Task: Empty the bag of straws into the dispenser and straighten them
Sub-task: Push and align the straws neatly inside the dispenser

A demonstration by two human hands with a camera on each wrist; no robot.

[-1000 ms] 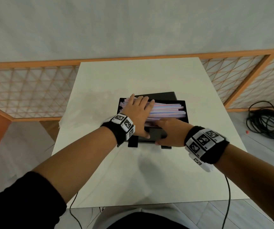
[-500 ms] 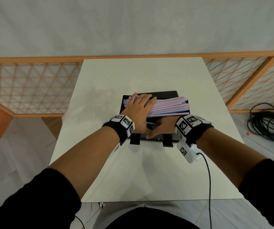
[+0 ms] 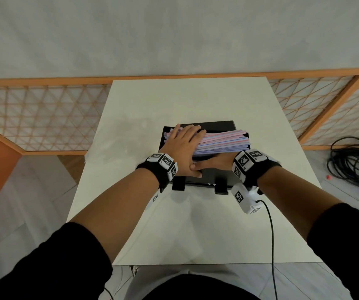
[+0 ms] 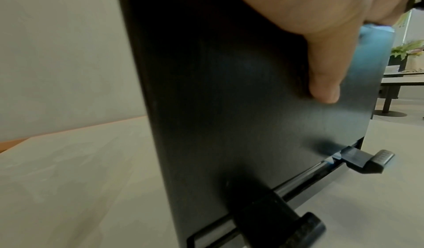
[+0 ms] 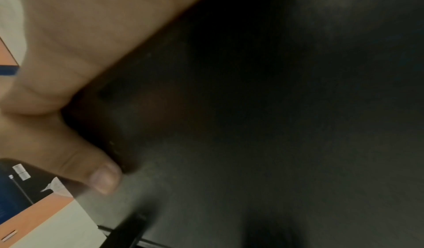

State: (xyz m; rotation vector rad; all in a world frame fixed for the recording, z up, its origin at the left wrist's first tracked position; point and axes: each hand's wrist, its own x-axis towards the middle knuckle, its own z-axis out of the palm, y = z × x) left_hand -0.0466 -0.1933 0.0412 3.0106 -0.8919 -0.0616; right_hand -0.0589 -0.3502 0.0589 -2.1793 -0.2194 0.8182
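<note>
Straws (image 3: 221, 141): pink, white and blue, stacked lengthwise in open top of black dispenser (image 3: 208, 177); right-hand ends fanned slightly past dispenser's right wall; dispenser positioned near centre of white table (image 3: 195, 230), two black feet facing the person.

Left hand (image 3: 184, 146): laid flat on left portion of stack, fingers straight and together, pressing down; thumb extended down over front panel, as confirmed in left wrist view (image 4: 325, 81).

Right hand (image 3: 214, 162): placed against upper front panel just below stack, fingers extended leftward, fingertips touching left thumb; in right wrist view (image 5: 69, 70) thumb flat on dark panel; nothing gripped.

Surroundings: orange-framed lattice fence (image 3: 44, 118) behind table; coiled black cable (image 3: 356, 163) on floor at right; cable from right wrist unit hanging over near table edge.
</note>
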